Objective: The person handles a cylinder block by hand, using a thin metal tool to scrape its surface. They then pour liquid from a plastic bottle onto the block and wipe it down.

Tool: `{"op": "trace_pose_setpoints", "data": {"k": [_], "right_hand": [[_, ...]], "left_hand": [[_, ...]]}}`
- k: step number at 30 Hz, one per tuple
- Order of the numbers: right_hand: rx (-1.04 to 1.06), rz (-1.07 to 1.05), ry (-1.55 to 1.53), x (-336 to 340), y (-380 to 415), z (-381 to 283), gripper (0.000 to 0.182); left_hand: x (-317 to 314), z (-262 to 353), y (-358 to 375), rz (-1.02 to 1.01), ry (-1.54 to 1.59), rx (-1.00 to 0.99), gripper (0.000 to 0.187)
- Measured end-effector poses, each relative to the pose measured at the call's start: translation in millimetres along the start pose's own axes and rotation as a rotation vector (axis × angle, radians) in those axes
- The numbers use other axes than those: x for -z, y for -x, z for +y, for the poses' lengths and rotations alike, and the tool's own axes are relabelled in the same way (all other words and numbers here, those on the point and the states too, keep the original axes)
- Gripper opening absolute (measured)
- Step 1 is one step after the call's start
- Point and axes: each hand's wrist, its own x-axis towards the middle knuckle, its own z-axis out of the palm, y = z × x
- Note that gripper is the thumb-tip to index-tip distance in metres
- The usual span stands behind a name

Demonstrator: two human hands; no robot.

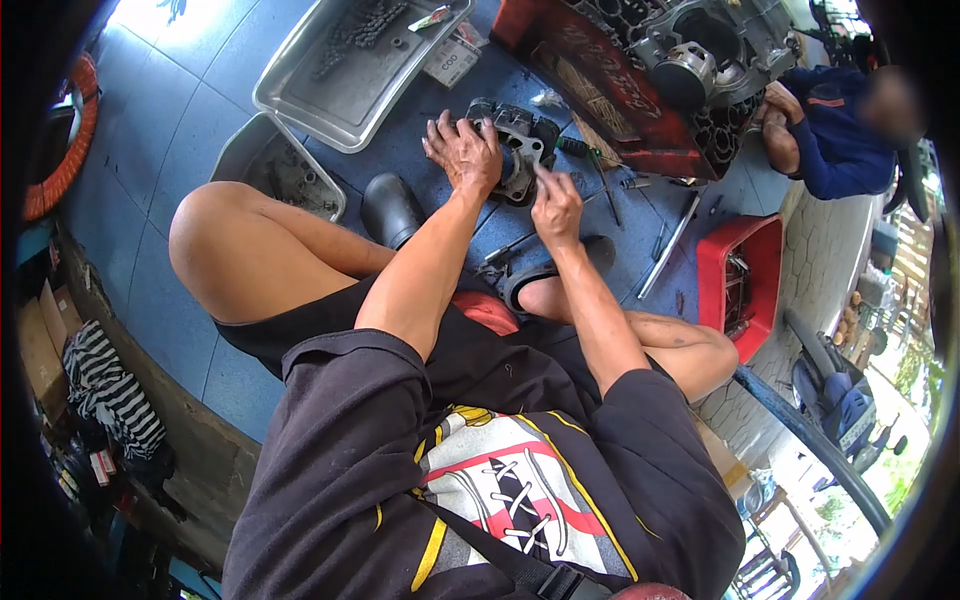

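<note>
A dark finned engine cylinder (517,122) with a pale metal flange stands on the blue tiles between my feet. My left hand (466,158) presses against its left side, with the thumb over the edge and the other fingers spread. Beside the flange, my right hand (557,208) is closed, its index finger reaching to the metal edge. Whatever the right fingers hold is too small or hidden to make out. A green-handled tool (572,147) lies just right of the cylinder.
Metal trays (345,135) (225,160) with small parts sit at upper left. A red crate (600,85) carries engine parts (700,60). A red bin (712,275) with tools stands at right, near a metal rod (668,247). Another person (845,130) sits at upper right.
</note>
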Motion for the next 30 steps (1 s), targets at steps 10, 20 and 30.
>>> {"op": "trace_pose_setpoints", "data": {"k": [10, 20, 30], "right_hand": [[0.055, -0.035, 0.031, -1.6, -38.8, 5.6, 0.027], [-0.013, 0.006, 0.05, -9.9, -30.2, 3.8, 0.03], [0.001, -0.011, 0.112, -11.7, -31.6, 4.0, 0.033]], "left_hand": [[-1.3, 0.6, -4.9, 0.017, -0.009, -0.035, 0.046], [4.0, -0.1, 1.4, -0.011, -0.035, -0.045, 0.045], [2.9, 2.7, -2.0, -0.009, -0.004, -0.022, 0.046]]}}
